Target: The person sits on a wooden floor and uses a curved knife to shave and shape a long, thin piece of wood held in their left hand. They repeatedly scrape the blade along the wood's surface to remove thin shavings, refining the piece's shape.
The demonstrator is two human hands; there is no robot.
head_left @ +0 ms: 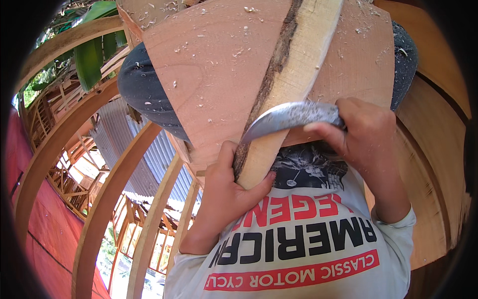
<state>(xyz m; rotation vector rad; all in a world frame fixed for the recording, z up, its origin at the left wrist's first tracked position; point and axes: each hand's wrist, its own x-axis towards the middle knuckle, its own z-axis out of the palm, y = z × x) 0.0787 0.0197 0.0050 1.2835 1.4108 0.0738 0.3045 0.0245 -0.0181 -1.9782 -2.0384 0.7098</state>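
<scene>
Hands (226,192) on bark-edged stick (286,84), blade (289,117)

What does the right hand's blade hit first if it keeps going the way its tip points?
Probably the bark edge of the pale wood strip. The right hand holds the curved blade with its tip at that dark seam, seemingly touching; depth is unclear.

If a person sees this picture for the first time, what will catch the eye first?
At centre, the right hand holds a curved metal blade against a pale wooden strip with a dark bark edge. The left hand grips the strip's lower end. Behind lies a reddish board strewn with shavings.
</scene>
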